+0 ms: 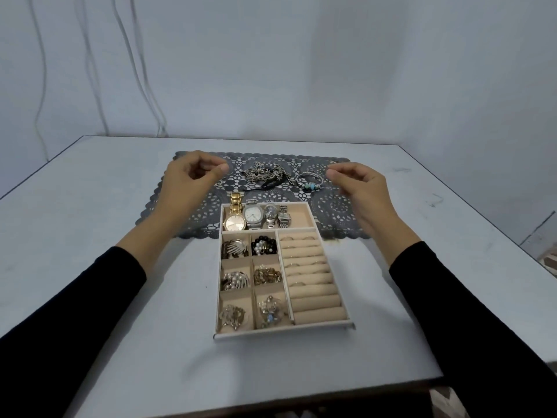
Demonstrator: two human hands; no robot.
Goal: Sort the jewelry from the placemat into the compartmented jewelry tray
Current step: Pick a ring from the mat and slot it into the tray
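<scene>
While both of my hands hover over the far side of the table, the head view shows most of the sorting done. Taking the jewelry tray (283,331) as the dial's centre, its long compartment at 12 o'clock holds four watches (256,217) side by side. The six small compartments (251,282) from 7 to 10 o'clock each hold a cluster of pieces, and a few rings sit in the ring rolls (310,276) at 3 o'clock. Beyond the tray, on the placemat (334,206), a tangle of chains (265,173) lies at 12 o'clock with a beaded bracelet (309,184) just beside it at 1 o'clock. How many pieces make up the tangle I cannot tell through the blur. My left hand (193,173) hangs at 11 o'clock and my right hand (358,188) at 1 o'clock. Both have loosely curled fingers, thumb and forefinger apart, and hold nothing. I judge only these last mat pieces remain, and the 12 o'clock compartment has bare space at its right end.
</scene>
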